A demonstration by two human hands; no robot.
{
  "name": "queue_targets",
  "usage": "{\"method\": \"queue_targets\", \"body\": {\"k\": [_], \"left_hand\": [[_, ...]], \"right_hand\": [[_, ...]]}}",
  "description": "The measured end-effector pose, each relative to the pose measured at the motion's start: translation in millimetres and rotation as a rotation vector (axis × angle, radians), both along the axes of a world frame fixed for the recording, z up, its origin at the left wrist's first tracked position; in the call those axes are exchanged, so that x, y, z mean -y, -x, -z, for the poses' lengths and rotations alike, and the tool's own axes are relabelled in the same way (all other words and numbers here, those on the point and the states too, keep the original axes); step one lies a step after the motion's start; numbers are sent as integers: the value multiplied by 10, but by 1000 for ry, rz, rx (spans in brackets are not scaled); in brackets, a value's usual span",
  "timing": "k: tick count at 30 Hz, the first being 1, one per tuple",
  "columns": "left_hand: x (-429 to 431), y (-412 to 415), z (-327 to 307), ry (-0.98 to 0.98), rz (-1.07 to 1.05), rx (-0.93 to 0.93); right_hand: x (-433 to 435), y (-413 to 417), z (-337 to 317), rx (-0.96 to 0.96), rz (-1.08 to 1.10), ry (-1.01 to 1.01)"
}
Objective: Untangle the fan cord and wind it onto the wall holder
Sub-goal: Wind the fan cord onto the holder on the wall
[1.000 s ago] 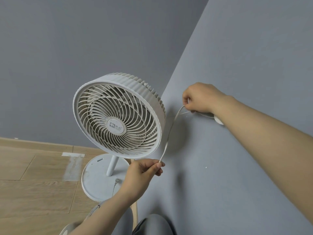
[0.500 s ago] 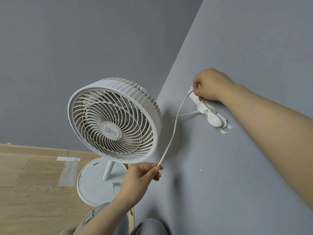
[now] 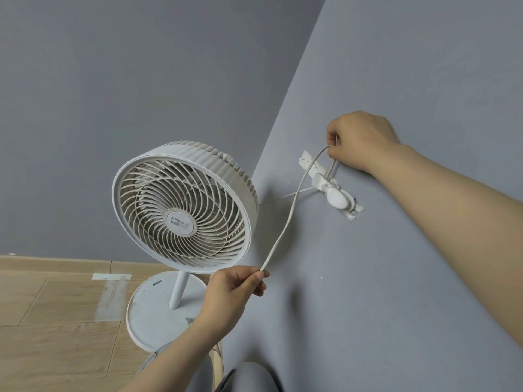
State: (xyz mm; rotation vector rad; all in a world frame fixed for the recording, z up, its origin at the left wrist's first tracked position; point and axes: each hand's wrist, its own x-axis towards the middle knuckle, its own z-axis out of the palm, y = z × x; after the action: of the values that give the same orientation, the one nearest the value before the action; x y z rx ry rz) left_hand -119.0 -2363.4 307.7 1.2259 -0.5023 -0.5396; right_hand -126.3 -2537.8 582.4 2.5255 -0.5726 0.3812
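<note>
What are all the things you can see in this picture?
fan: one, white, standing on the floor in the corner
cord: one, white, running from the lower hand up to the wall holder
wall holder: one, white, stuck on the right-hand wall
walls: two, grey, meeting behind the fan
floor: one, light wood, under the fan
left hand: one, pinches the cord beside the fan
right hand: one, grips the cord just above the wall holder
</note>
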Motion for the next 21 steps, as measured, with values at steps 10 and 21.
{"method": "queue_targets", "body": {"k": [10,21], "left_hand": [[-104,30,-111,-2,-30,-31],[-281,134,-176,16,-47,-124]], "right_hand": [[-216,334,-64,16,52,13],[-478,728,139,17,113,86]]}}
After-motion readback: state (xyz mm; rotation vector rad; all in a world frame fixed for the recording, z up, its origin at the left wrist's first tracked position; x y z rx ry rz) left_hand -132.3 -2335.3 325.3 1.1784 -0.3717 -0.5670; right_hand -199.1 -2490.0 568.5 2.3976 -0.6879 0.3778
